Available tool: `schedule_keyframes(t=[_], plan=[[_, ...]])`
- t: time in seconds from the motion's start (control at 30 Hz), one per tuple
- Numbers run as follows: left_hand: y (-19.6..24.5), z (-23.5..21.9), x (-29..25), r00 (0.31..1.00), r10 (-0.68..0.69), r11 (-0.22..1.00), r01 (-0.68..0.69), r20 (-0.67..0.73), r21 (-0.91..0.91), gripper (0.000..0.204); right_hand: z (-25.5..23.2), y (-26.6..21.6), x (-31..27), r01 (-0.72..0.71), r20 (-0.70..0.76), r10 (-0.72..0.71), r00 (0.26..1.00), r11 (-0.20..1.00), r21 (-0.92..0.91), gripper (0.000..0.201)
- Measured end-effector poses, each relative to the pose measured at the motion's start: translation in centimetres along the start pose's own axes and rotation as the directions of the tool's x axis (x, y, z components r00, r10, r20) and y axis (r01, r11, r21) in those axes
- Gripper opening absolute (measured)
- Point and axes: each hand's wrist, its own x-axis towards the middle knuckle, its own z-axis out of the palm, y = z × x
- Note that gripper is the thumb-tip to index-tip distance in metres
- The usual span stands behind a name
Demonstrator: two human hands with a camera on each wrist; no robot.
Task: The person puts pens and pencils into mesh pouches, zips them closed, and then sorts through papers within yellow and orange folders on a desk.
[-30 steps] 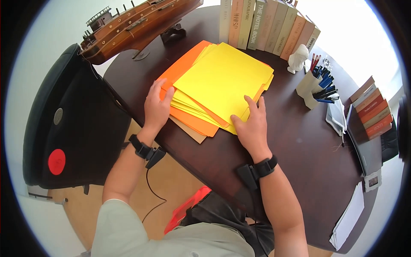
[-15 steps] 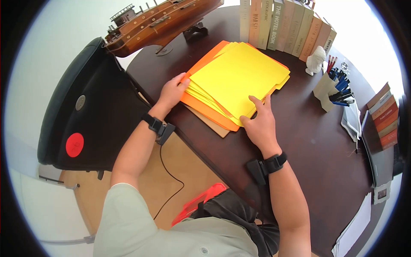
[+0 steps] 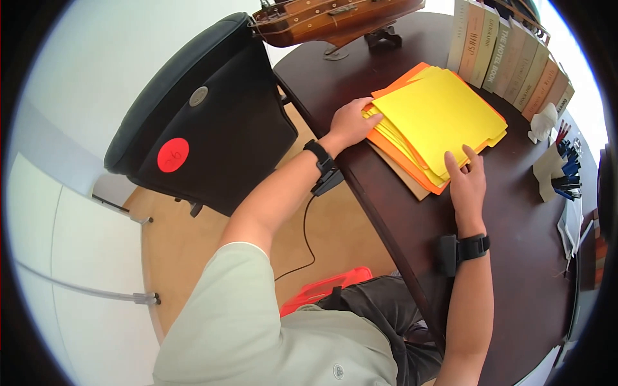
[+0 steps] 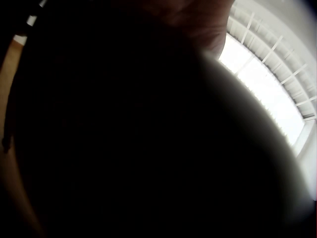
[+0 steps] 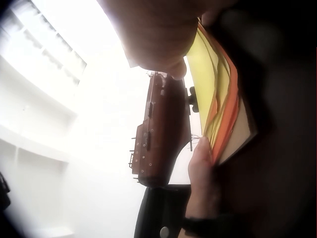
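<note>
A loose stack of yellow folders (image 3: 441,109) and orange folders (image 3: 412,76) lies on the dark desk, a brown folder (image 3: 404,175) poking out at the bottom. At the stack's left edge is my left hand (image 3: 352,122), thumb over the yellow sheets and fingers extended along the side. My right hand (image 3: 468,186) touches the near right edge, its thumb and fingers spread apart. From the right wrist, the layered edges (image 5: 223,99) look uneven, with the left hand (image 5: 201,168) against their far end. The left wrist view is mostly black, with part of the palm (image 4: 203,22) at the top.
Behind the stack stand a wooden model ship (image 3: 341,22) and a row of books (image 3: 508,61). A white figurine (image 3: 543,123) and a pen holder (image 3: 548,170) are to the right. A black chair (image 3: 212,122) stands left of the desk (image 3: 402,225).
The head view has swung left, so the desk and stack appear farther right. My left thumb and fingers have shifted slightly along the left edge; the stack looks a little more even.
</note>
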Motion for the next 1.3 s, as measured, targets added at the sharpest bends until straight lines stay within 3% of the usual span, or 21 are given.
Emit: schedule_keyframes(t=[0.1,0.2,0.33,0.43,0.53,0.63,0.73,0.83,0.87,0.93,0.97,1.07,1.1,1.13,1.23,1.27,1.3], plan=[[0.2,-0.2,0.0,0.999,-0.022,0.999,0.023,0.034,-0.027,0.055,0.0,-0.5,0.0,0.007,-0.020,-0.011,1.000,0.975,-0.222,0.070],[0.4,-0.4,0.1,0.999,-0.030,0.998,0.032,0.039,-0.051,0.057,-0.4,-1.7,-0.3,-0.086,0.028,0.090,0.996,0.988,-0.129,0.075],[-0.1,0.2,0.4,0.996,-0.085,0.984,0.086,0.012,-0.157,0.067,-0.4,-1.2,-0.4,-0.018,-0.013,0.018,1.000,0.999,-0.044,0.085],[-0.2,0.3,0.7,0.995,-0.085,0.974,0.093,0.046,-0.207,0.075,-0.5,-1.1,-0.3,-0.029,0.004,0.029,1.000,0.995,-0.099,0.089],[0.5,0.3,0.8,0.991,-0.119,0.992,0.121,0.064,-0.023,0.082,-0.8,-2.1,-0.7,-0.088,0.047,0.097,0.994,0.983,-0.163,0.090],[0.4,0.2,0.8,0.992,-0.118,0.993,0.119,0.054,-0.015,0.084,-0.8,-1.7,-0.8,-0.086,0.075,0.103,0.992,0.974,-0.208,0.092],[0.5,0.1,0.7,0.993,-0.120,0.992,0.120,0.010,-0.025,0.077,-0.9,-2.5,-1.7,-0.085,0.084,0.103,0.991,0.978,-0.189,0.088],[-0.1,0.3,0.7,0.993,-0.115,0.992,0.114,-0.021,-0.060,0.064,0.1,2.1,-1.1,0.082,0.057,-0.087,0.995,0.993,0.084,0.081],[-0.3,0.6,0.8,0.996,-0.083,0.994,0.079,-0.046,-0.078,0.059,-0.5,-1.1,-2.1,0.059,0.116,-0.055,0.992,0.998,-0.035,0.075],[0.1,0.8,0.6,0.994,-0.073,0.995,0.067,-0.085,-0.072,0.055,-1.1,-1.8,-2.6,0.095,0.074,-0.078,0.994,0.958,-0.270,0.075],[0.2,1.0,0.6,0.994,-0.052,0.998,0.048,-0.093,-0.043,0.054,-1.2,-1.2,-2.7,0.139,0.051,-0.131,0.990,0.966,-0.220,0.077],[-0.3,1.9,1.2,0.998,0.013,1.000,-0.013,-0.063,0.006,0.055,-1.2,-0.1,-2.3,0.120,-0.009,-0.132,0.991,0.925,-0.361,0.080],[-0.1,1.8,1.2,0.998,-0.044,0.999,0.043,-0.044,-0.010,0.054,-1.3,-0.9,-2.6,0.108,-0.017,-0.120,0.993,0.938,-0.330,0.080],[-1.5,2.3,1.5,0.996,0.047,0.999,-0.045,-0.079,0.020,0.054,-1.1,-1.5,-2.9,0.097,-0.022,-0.108,0.994,0.952,-0.290,0.079],[-2.8,2.5,2.0,0.996,0.045,0.999,-0.046,-0.073,-0.017,0.054,0.3,0.3,-2.6,0.215,-0.099,-0.258,0.961,0.922,-0.322,0.063],[-3.2,2.6,2.2,0.998,0.042,0.999,-0.044,-0.055,-0.033,0.053,0.0,-1.0,-3.1,0.147,-0.083,-0.189,0.978,0.921,-0.362,0.058],[-3.7,2.8,2.6,0.999,0.038,0.998,-0.040,-0.036,-0.049,0.052,-3.4,-0.1,-3.8,0.191,-0.138,-0.224,0.965,0.957,-0.220,0.056]])
